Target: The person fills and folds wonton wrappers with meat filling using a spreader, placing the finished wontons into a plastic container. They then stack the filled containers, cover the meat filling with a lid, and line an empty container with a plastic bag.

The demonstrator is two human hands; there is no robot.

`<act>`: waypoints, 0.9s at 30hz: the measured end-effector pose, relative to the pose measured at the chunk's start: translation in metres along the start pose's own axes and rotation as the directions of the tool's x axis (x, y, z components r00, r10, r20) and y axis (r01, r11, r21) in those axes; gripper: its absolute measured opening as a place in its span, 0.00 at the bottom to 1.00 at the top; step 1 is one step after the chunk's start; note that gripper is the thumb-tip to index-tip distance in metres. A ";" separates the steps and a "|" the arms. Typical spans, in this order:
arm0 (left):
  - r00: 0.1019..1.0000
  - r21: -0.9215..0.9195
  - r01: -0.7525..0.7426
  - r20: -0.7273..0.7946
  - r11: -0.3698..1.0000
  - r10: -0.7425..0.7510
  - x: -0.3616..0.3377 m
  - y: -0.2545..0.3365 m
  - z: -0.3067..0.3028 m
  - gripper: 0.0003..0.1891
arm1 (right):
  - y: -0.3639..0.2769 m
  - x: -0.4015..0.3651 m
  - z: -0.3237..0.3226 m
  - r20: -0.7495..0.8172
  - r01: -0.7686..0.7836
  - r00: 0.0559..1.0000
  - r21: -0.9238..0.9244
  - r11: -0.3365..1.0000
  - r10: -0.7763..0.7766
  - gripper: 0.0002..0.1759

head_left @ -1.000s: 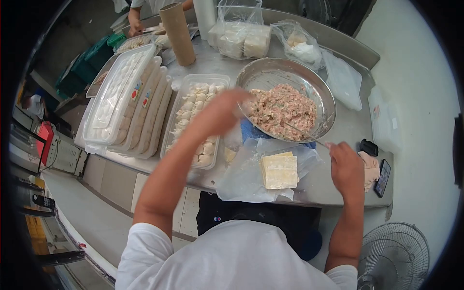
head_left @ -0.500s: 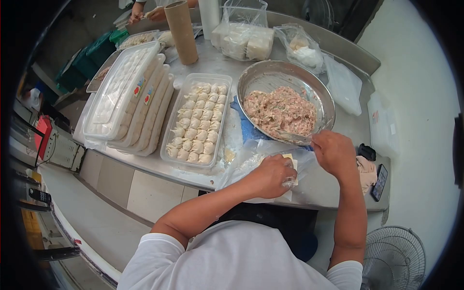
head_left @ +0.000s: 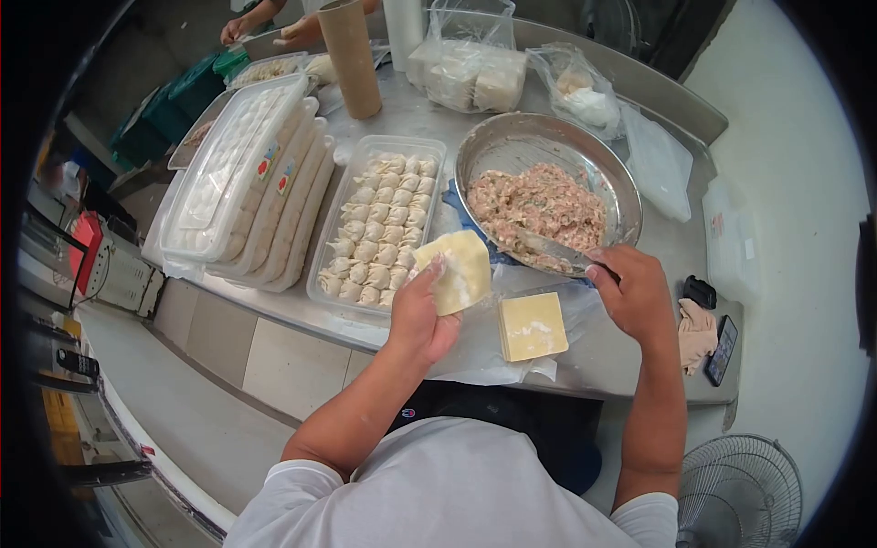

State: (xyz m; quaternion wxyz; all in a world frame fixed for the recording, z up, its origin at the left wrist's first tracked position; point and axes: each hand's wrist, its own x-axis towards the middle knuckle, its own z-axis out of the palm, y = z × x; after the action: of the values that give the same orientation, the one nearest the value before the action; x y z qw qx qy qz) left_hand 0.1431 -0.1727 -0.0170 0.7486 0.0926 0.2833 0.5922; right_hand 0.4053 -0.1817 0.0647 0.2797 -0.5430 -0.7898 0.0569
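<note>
My left hand (head_left: pixel 422 320) grips a square yellow dumpling wrapper (head_left: pixel 461 265), dusted with flour, above the near corner of a tray. A flat metal spatula (head_left: pixel 551 249) is in my right hand (head_left: pixel 632 294), its blade against the minced meat filling (head_left: pixel 537 205) at the near side of a large steel bowl (head_left: pixel 625 178). A stack of square wrappers (head_left: pixel 533 333), with white flour on top, lies on a plastic sheet (head_left: pixel 470 352) between my hands. Folded dumplings (head_left: pixel 375 233) sit in rows in the clear plastic tray (head_left: pixel 438 164).
Closed dumpling containers (head_left: pixel 237 173) are stacked at left. Behind stand a cardboard tube (head_left: pixel 350 64) and bagged wrappers (head_left: pixel 470 73). A phone (head_left: pixel 721 350) and cloth (head_left: pixel 697 336) lie at right, near a fan (head_left: pixel 740 484). Another person's hands (head_left: pixel 297 32) work at the far end.
My left hand has lifted off the wrapper stack and moved left and up with a wrapper, uncovering the stack. My right hand stays at the bowl's near edge with the spatula.
</note>
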 end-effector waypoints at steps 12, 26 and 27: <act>0.977 -0.061 0.126 0.180 0.990 -0.114 0.019 0.005 0.018 0.22 | -0.027 -0.048 0.027 -0.059 -0.023 0.998 0.033 0.999 0.024 0.17; 0.989 0.005 -0.143 0.045 0.990 0.142 0.021 -0.003 0.000 0.19 | -0.016 -0.007 0.004 0.135 0.013 0.990 -0.405 0.914 0.045 0.03; 0.995 -0.007 -0.099 0.022 0.995 0.100 0.018 -0.005 0.000 0.19 | -0.014 -0.009 0.002 0.100 0.006 0.994 -0.378 0.926 0.034 0.04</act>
State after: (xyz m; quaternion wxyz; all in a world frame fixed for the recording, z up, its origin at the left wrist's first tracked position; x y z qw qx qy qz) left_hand 0.1498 -0.1568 -0.0246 0.7217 0.1109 0.2680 0.6285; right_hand 0.3945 -0.1948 0.0650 0.1278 -0.5887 -0.7954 -0.0659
